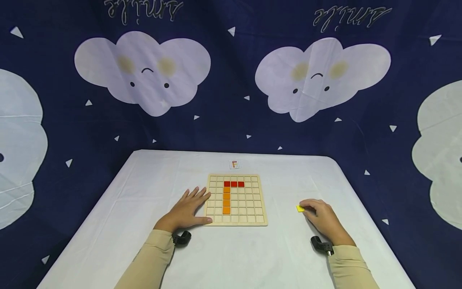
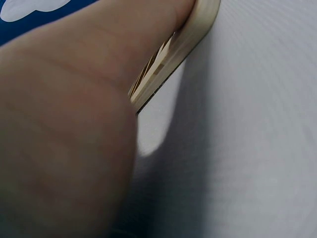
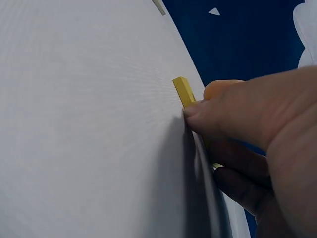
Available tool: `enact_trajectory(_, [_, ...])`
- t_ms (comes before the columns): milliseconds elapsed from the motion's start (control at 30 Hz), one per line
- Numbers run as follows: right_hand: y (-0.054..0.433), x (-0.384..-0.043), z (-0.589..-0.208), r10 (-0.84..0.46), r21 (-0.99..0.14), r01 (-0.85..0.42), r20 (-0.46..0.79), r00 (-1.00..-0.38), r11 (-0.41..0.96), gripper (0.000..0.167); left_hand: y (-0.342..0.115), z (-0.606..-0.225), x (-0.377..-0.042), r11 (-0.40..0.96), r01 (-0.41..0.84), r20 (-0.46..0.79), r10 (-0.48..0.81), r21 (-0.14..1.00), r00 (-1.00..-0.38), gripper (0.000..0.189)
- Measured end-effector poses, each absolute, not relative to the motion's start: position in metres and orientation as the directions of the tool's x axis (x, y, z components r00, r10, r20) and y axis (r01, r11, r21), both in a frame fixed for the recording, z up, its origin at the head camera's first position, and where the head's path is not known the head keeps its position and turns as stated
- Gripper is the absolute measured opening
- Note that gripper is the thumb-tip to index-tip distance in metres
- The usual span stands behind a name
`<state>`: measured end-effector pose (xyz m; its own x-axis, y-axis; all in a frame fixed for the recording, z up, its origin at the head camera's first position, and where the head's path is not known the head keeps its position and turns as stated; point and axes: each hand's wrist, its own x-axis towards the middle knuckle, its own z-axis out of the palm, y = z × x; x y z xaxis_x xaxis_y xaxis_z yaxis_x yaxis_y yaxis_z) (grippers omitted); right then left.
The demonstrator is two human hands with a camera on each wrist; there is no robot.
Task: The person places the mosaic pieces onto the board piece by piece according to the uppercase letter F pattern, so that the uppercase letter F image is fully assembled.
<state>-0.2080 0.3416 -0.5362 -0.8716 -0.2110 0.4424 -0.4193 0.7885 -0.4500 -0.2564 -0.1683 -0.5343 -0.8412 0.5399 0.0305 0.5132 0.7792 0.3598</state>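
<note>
My left hand (image 1: 187,209) lies with fingers spread at the left side of a wooden grid board (image 1: 252,219), fingertips and thumb on its edge. In the left wrist view the thumb side hides most of the board's edge (image 2: 171,62). On the grid, three red tiles (image 1: 234,184) form a short row, and several orange tiles (image 1: 226,196) run down in a column below its left end. Right of the board, my right hand (image 1: 322,216) pinches a yellow tile (image 1: 300,208) between thumb and fingers. The right wrist view shows the yellow tile (image 3: 182,89) sticking out past the thumb tip, close over the table.
A small pattern card (image 1: 235,164) showing a red and orange figure lies behind the board. Everything rests on a white-covered table (image 1: 288,257). Beyond its far edge hangs a dark blue cloth (image 1: 231,128) with clouds and triangles. Each wrist carries a black camera (image 1: 181,239).
</note>
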Motion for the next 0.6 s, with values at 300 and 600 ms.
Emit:
enact_trajectory(300, [0.3398,-0.2086,-0.5355,-0.207,-0.448,-0.406,0.429,-0.879,0.797,0.029,-0.1695,-0.5347,-0.2564,0.781,0.513,0.033,0.538,0.356,-0.842,0.104])
enact_trajectory(600, [0.3366,-0.2085,-0.5365,-0.186,-0.464,-0.403,0.444,-0.876,0.789,0.029,-0.1684,-0.5326,-0.2555,0.788,0.504,0.019,0.533,0.353,-0.846,0.104])
